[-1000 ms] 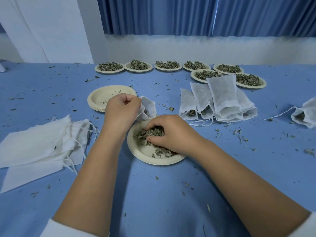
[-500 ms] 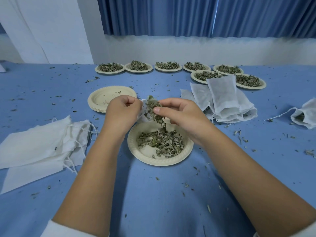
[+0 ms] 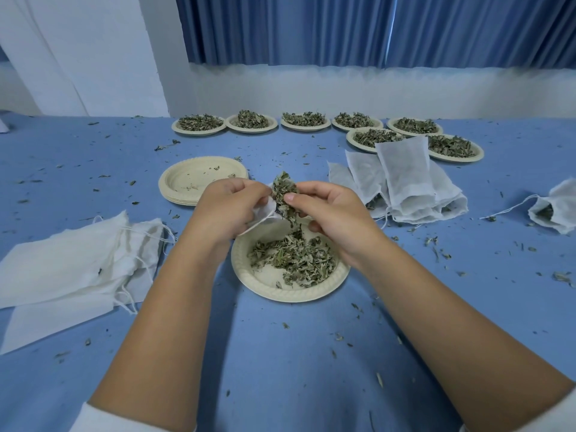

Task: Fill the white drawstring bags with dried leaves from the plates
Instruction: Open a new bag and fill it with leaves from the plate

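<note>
- While filling one bag (image 3: 263, 213): mouth gripped in left hand (image 3: 232, 207), just above the plate's far edge.
- Pinched in right hand (image 3: 330, 213), a tuft (image 3: 284, 194) of leaves, touching the bag's mouth; hands nearly together, fingers curled.
- Below, near: plate (image 3: 280, 294), part covered with leaves (image 3: 296, 260).
- Next, probably: push tuft well down, hold mouth wide, let strays fall on the plate.
- Left: empty bags (image 3: 71, 269). Right: filled bags (image 3: 405, 182). Far left: empty plates (image 3: 187, 185). Far: full plates (image 3: 305, 128).

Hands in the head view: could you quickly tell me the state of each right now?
Left hand: closed, gripping the white drawstring bag.
Right hand: closed, pinching a clump of dried leaves.
</note>
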Available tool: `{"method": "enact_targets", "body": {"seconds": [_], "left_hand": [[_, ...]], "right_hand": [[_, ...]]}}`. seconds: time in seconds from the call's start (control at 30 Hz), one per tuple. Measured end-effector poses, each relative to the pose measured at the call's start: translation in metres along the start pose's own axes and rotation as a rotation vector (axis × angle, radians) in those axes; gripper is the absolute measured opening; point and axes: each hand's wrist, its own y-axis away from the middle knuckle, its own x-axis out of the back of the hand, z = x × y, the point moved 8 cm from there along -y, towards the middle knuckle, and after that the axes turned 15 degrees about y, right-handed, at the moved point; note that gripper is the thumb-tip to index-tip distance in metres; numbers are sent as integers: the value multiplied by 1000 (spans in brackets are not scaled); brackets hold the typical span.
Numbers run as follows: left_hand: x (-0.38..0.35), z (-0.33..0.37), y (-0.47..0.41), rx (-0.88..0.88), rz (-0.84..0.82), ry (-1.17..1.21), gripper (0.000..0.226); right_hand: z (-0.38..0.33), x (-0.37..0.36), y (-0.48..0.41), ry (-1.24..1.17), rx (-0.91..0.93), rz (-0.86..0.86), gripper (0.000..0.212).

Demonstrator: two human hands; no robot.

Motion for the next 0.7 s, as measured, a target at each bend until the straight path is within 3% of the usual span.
{"method": "enact_targets", "body": {"seconds": [0.17, 0.33, 0.5, 0.57, 0.7], "left_hand": [[-2, 0, 1, 18, -38, 21, 19], [-10, -2, 3, 9, -95, 11, 13], [-24, -8, 7, 17, -187, -169, 12], [-22, -8, 6, 14, -165, -190, 14], [-12, -7, 2, 44, -74, -111, 17]], "right_hand": [[-6, 0, 2, 118, 75, 35, 11], [-12, 1, 4, 405, 193, 94, 12], [-11, 0, 5, 644, 230, 114, 11], [-9, -1, 4, 615, 198, 62, 17], [-5, -2, -1, 320, 66, -69, 21]]}}
